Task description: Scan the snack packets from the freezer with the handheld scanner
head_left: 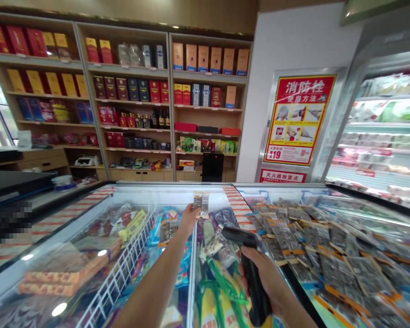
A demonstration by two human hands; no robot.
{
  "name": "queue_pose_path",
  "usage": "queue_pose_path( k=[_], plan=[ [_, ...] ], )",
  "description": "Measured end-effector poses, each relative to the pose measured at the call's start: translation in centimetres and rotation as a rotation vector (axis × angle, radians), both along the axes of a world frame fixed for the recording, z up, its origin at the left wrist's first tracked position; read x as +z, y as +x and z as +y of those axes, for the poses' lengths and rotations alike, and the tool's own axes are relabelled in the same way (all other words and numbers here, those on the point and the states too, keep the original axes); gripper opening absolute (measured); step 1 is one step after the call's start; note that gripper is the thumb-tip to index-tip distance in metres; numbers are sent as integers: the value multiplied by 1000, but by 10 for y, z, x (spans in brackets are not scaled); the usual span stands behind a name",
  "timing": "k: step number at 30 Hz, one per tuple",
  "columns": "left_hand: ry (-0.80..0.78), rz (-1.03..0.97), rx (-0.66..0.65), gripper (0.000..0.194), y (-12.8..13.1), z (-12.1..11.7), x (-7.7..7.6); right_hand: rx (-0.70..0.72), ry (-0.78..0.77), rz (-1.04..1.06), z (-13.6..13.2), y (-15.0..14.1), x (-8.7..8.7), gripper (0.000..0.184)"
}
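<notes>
Between the fingers of my left hand [189,217] is a small snack packet [201,205], held up over the far part of the chest freezer. My right hand [259,269] is wrapped round the grip of a black barcode scanner [254,278], whose head points forward and left, toward the packet's side. Under the scanner lie green and yellow corn packs [222,291] inside the freezer. Another similar packet [168,231] rests on the blue bags to the left of my left forearm. A big heap of such packets [314,241] spreads over the freezer top at right.
A white wire divider [123,269] stands in the freezer beside boxed frozen goods [71,269]. Behind are shelves [133,100] of boxed bottles, a red fire hydrant sign [299,120] and a lit refrigerated display [382,132]. A dark counter device [17,182] sits at left.
</notes>
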State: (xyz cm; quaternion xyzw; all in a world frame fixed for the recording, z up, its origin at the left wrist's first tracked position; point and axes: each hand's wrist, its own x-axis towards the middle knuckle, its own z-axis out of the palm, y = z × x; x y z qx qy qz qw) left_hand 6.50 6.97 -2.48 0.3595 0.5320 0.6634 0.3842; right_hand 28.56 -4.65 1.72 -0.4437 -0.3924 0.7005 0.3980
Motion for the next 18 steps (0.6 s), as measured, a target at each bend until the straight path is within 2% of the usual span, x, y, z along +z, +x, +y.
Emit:
queue_pose_path(
  k=[5,13,18],
  plan=[
    [16,-14,-21,33,-9,4,-1,-19,5,7,6,-10,10,27],
    [-21,-19,-7,29,-4,10,2,36,84,-78,2,-14,1,30],
    [-4,-56,3,27,-2,8,4,62,172,-119,18,-13,8,30]
  ],
)
